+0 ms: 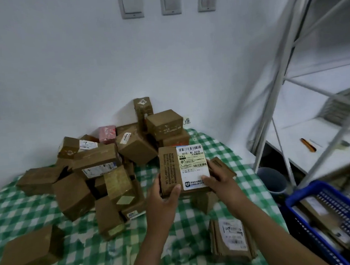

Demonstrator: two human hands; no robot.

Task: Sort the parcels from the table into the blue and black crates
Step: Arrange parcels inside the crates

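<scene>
A labelled parcel [184, 170] was held over the checked table [30, 210], just in front of the pile of parcels [101, 164] heaped against the far wall. Its lower left corner was gripped by the left hand [164, 197], and its right edge by the right hand [219, 181], thumb laid on the label. The blue crate [304, 191] was seen at the near right.

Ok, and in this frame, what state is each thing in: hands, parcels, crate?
labelled parcel, held up in both hands, label facing the camera.
left hand, grips its lower left corner.
right hand, grips its right edge, thumb on the label.
parcel pile, heaped unsorted on the table.
flat parcel, lying label up near the table's right edge.
blue crate, beside the table, already holding parcels.
</scene>
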